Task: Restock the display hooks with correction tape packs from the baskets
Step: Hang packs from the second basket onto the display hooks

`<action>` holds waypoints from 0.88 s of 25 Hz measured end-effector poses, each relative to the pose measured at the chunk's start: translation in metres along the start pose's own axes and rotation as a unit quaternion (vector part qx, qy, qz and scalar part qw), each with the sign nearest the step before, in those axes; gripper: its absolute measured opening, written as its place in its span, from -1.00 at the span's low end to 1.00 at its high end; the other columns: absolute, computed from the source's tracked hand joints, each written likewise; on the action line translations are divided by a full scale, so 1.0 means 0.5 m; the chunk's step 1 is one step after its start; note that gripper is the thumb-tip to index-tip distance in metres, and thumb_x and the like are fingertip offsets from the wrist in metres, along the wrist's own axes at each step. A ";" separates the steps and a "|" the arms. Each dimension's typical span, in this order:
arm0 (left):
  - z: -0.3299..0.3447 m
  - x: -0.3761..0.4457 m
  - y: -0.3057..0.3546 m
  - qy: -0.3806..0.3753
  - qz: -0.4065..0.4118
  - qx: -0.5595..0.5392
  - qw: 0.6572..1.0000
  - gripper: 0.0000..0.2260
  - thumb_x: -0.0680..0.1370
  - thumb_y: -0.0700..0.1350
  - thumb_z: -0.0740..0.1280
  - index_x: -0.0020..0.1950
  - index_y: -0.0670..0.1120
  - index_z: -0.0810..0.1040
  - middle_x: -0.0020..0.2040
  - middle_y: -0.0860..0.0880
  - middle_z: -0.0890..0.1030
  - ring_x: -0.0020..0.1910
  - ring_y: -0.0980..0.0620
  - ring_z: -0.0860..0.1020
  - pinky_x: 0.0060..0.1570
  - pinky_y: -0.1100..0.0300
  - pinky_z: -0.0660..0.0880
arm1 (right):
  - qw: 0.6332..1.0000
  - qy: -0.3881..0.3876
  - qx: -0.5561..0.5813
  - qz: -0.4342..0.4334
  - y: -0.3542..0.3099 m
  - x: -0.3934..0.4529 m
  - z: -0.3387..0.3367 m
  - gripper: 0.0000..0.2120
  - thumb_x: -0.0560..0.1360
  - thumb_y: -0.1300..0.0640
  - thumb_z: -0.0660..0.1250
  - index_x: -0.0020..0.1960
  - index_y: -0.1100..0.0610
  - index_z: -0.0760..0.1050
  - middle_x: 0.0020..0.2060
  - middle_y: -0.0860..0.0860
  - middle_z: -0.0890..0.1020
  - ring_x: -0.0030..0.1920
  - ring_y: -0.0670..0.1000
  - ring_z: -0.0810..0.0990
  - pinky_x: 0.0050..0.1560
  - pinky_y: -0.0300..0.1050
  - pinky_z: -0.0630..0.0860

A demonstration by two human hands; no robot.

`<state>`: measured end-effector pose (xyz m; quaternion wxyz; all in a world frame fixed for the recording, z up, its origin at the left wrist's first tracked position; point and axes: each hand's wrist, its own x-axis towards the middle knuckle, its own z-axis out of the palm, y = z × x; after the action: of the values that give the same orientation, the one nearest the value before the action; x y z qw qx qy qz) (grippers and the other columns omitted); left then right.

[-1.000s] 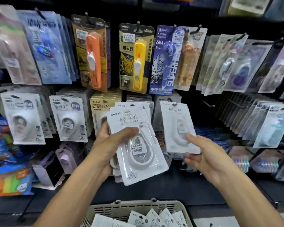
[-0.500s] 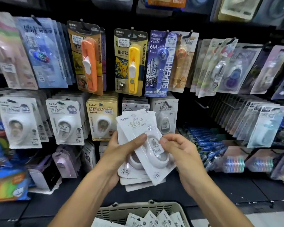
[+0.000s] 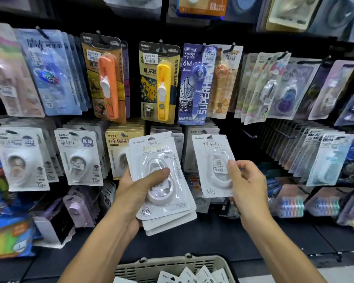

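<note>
A dark display wall point(image 3: 241, 127) of hooks is hanging full of carded stationery, with white correction tape packs in the middle row. The left hand point(image 3: 135, 193) is gripping a fanned stack of packs point(image 3: 164, 201), thumb pressing across the top blister. The right hand point(image 3: 247, 184) is pinching a single pack point(image 3: 212, 160) by its right edge, holding it upright just in front of the hanging row, near the stack but apart from it. Below, a beige basket point(image 3: 172, 264) is holding more packs point(image 3: 192, 275).
</note>
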<state>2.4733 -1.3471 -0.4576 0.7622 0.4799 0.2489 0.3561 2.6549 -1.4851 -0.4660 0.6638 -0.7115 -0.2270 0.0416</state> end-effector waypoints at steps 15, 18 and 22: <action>0.013 -0.013 -0.007 -0.055 -0.036 -0.025 0.998 -0.40 0.21 -0.11 0.59 0.25 0.01 0.59 0.07 -0.11 0.75 -0.01 -0.16 0.74 -0.19 -0.06 0.69 | 0.952 -0.226 0.159 0.134 -0.051 -0.087 0.045 -0.84 0.52 0.05 0.44 0.04 0.12 0.62 -0.04 0.08 0.75 -0.05 0.11 0.74 -0.12 0.04 0.67; 0.007 -0.008 -0.005 -0.037 -0.025 -0.023 0.999 -0.43 0.22 -0.20 0.58 0.22 -0.01 0.61 0.08 -0.11 0.74 0.00 -0.18 0.73 -0.14 -0.11 0.69 | 0.952 -0.162 0.202 0.160 -0.058 -0.071 0.025 -0.88 0.57 0.08 0.37 -0.05 0.14 0.54 -0.23 0.11 0.72 -0.36 0.11 0.68 -0.47 -0.09 0.56; -0.005 0.001 0.000 0.006 -0.016 -0.038 0.999 -0.46 0.23 -0.21 0.55 0.21 -0.03 0.63 0.04 -0.09 0.75 -0.04 -0.14 0.74 -0.20 -0.06 0.69 | 0.981 -0.077 0.110 0.137 -0.055 -0.049 -0.007 -0.83 0.56 0.04 0.38 -0.18 0.05 0.49 -0.55 -0.06 0.52 -0.64 -0.09 0.34 -0.62 -0.27 0.20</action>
<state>2.4721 -1.3452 -0.4587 0.7838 0.4448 0.2471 0.3559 2.6269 -1.4971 -0.4450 0.7065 -0.6533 -0.1713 0.2116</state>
